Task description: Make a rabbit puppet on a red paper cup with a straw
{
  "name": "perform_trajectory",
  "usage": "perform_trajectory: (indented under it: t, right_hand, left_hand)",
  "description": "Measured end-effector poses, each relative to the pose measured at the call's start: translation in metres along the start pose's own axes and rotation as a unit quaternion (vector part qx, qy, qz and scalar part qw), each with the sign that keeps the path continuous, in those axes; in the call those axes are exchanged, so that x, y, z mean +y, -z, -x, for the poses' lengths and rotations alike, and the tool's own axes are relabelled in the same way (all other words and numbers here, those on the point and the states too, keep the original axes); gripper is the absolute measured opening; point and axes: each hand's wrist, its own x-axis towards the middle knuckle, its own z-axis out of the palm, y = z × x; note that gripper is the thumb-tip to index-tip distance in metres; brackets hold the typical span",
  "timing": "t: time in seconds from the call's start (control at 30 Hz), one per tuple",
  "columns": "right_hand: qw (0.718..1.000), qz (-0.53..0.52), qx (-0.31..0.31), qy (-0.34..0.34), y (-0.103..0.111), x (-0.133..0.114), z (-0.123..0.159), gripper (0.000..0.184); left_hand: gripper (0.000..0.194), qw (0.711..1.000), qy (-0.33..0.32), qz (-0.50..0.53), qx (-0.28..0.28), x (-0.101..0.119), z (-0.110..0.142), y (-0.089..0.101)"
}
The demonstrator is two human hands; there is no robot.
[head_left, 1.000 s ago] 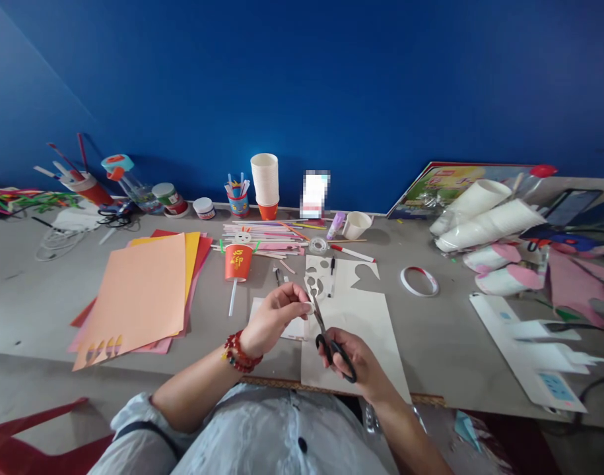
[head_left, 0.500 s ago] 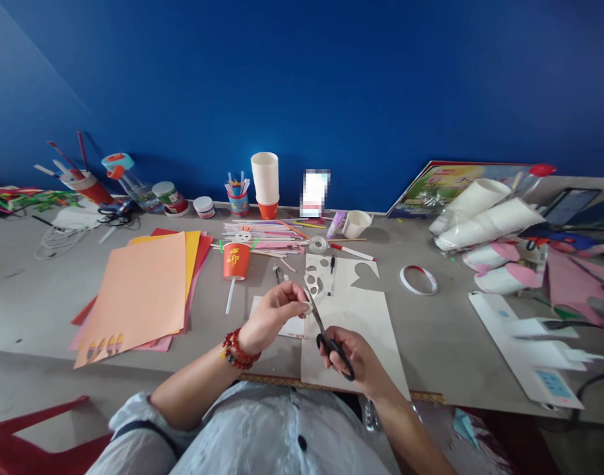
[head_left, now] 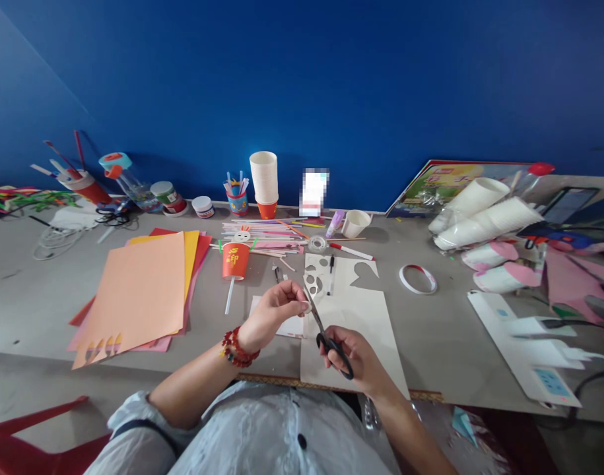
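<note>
Between the thumb and fingers of my left hand (head_left: 276, 313) is a small white paper piece (head_left: 307, 307) with a rounded edge. My right hand (head_left: 355, 356) grips black-handled scissors (head_left: 334, 346), with the blades right at that piece. Below them lies a large sheet of white paper (head_left: 351, 336) with a rounded cut-out at its far right. Several holes show in a white scrap at its far left, and a black pen (head_left: 331, 276) rests beside them. Left of my hands is an orange paper cup figure (head_left: 235, 261) with a rabbit-like face and a straw beneath.
Coloured paper sheets (head_left: 143, 290) lie to the left. Straws (head_left: 262, 234), a stack of paper cups (head_left: 264, 178) and a propped phone (head_left: 313, 192) stand toward the wall. To the right are a white tape roll (head_left: 418, 280), a power strip (head_left: 524, 353) and bagged cups (head_left: 484, 221).
Very little differs. Both hands keep almost the same pose around the paper piece and scissors, and the whole view has shifted slightly.
</note>
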Motion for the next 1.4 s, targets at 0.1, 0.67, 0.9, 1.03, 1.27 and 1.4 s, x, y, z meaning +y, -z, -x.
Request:
perform_trajectory:
  t: [0.1, 0.67, 0.9, 1.03, 1.27, 1.4]
  right_hand:
    - [1.000, 0.000, -0.001, -0.001, 0.001, 0.001, 0.000, 0.060]
    - [0.999, 0.029, 0.036, -0.012, -0.001, 0.005, -0.004, 0.052]
    - [0.886, 0.351, 0.301, 0.025, 0.057, 0.010, 0.002, 0.041]
    - [0.757, 0.543, 0.363, -0.036, 0.094, 0.021, 0.006, 0.029]
    - [0.709, 0.620, 0.328, -0.075, 0.108, 0.020, 0.001, 0.027]
    - [0.749, 0.596, 0.272, -0.100, 0.124, 0.010, 0.000, 0.029]
  left_hand:
    - [0.017, 1.000, 0.001, -0.003, -0.003, 0.000, 0.000, 0.001]
    - [0.020, 0.999, 0.006, -0.037, -0.004, 0.001, -0.001, 0.002]
    - [0.023, 0.997, 0.015, -0.073, -0.002, 0.002, 0.002, 0.009]
    - [0.024, 0.994, 0.018, -0.106, 0.011, 0.003, 0.005, 0.016]
    - [0.026, 0.986, 0.010, -0.161, 0.035, -0.008, 0.011, 0.030]
    - [0.024, 0.980, -0.005, -0.193, 0.041, -0.012, 0.015, 0.035]
